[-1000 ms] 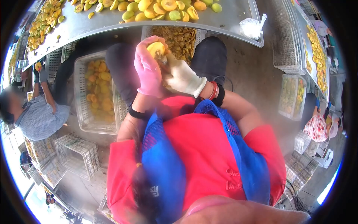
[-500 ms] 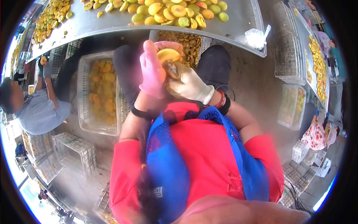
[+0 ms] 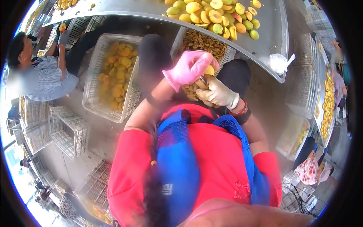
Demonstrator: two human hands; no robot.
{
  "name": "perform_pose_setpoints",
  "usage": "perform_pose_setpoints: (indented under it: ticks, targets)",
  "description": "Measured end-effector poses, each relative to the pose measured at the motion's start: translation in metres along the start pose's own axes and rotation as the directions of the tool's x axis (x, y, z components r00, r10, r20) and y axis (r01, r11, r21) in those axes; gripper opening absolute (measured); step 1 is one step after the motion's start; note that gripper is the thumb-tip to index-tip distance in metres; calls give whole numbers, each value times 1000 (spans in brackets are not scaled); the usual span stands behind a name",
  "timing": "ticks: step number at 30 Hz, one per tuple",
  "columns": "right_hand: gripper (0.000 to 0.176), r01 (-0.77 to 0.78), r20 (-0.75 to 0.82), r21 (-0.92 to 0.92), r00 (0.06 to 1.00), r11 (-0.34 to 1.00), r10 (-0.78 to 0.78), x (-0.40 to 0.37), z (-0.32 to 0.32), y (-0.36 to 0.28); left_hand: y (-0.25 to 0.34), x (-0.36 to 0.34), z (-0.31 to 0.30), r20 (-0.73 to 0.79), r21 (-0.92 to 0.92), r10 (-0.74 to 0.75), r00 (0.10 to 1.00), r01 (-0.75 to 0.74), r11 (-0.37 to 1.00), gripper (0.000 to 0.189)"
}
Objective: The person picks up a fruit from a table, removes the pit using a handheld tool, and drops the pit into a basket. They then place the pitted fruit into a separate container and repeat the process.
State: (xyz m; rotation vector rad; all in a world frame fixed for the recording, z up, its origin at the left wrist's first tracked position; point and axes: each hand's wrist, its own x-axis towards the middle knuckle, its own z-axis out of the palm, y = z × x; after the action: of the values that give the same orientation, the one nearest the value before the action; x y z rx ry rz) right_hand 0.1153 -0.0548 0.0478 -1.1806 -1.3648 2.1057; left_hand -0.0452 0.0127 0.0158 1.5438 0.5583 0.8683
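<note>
Backdrop: steel table [image 3: 272,34] piled with cut fruit [image 3: 215,17].
Yellow fruit [image 3: 209,70]: clenched in pink-gloved left hand [image 3: 187,68] above lap, axis hidden.
Right hand [image 3: 217,94]: white-gloved, gripping tool [image 3: 202,81] against fruit.
Behind: crate of pits [image 3: 200,41]; peeled-fruit crate [image 3: 113,75] leftward.

Bright, even daylight fills the scene, strongest at the lower left rim, where the view blows out to pale blue-white. The metal table [image 3: 264,22] shows a dull sheen, and soft shade lies beneath it. The fisheye lens bends every edge inside a black ring. A milky haze veils the middle. The left hand [image 3: 188,69], the fruit [image 3: 209,70] it grips and the tool [image 3: 202,81] in the right hand [image 3: 217,94] look soft
</note>
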Motion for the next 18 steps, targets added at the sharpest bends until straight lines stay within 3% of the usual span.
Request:
perform_pose_setpoints:
  ticks: [2, 3, 5, 8, 9, 10, 11, 12, 13, 15, 16, 17, 18]
  targets:
    - [24, -9, -11, 15, 1000, 1000, 9, 4, -5, 10, -1, -1, 3, -155, -217, -110, 982, 75, 973, 58]
    - [24, 86, -45, -73, 995, 994, -90, 8, -5, 19, -1, -2, 4, -215, -328, -177, 960, 100, 939, 62]
    - [22, 262, -83, -253, 953, 931, -291, 20, -3, 40, 16, -5, -4, -435, -319, -184, 881, 41, 947, 62]
    - [21, 218, -188, -465, 923, 858, -337, 18, -5, 57, 3, -34, -51, -645, -361, -240, 725, -12, 933, 66]
    - [24, 202, -239, -423, 915, 883, -324, 15, -1, 54, 20, -45, -62, -774, -179, -185, 605, 72, 981, 67]
    - [25, 223, -293, -465, 875, 857, -386, 14, -4, 56, 11, -68, -86, -829, 107, -39, 558, 226, 968, 60]
    - [25, 240, -339, -504, 829, 830, -446, 16, -6, 64, 3, -91, -109, -861, 343, 109, 496, 410, 845, 53]
    - [25, 252, -379, -540, 779, 803, -499, 18, -6, 74, 0, -111, -131, -903, 337, 21, 429, 679, 652, 39]
    - [28, 259, -436, -507, 746, 822, -504, 27, -11, 84, 15, -116, -138, -900, 411, 2, 436, 847, 338, 42]
    - [33, -103, -440, -531, 882, 841, -170, 40, -34, 109, 15, -127, -146, -887, 455, 95, 451, 825, 335, 44]
    - [34, -249, -425, -514, 905, 821, 8, 45, -40, 112, 15, -125, -150, -878, 477, 149, 454, 813, 335, 45]
    - [34, -236, -433, -509, 901, 828, -9, 48, -43, 116, 10, -120, -150, -897, 428, 104, 431, 784, 450, 45]
    - [34, -226, -436, -505, 900, 833, -20, 47, -40, 115, 6, -107, -146, -872, 443, 72, 484, 718, 538, 42]
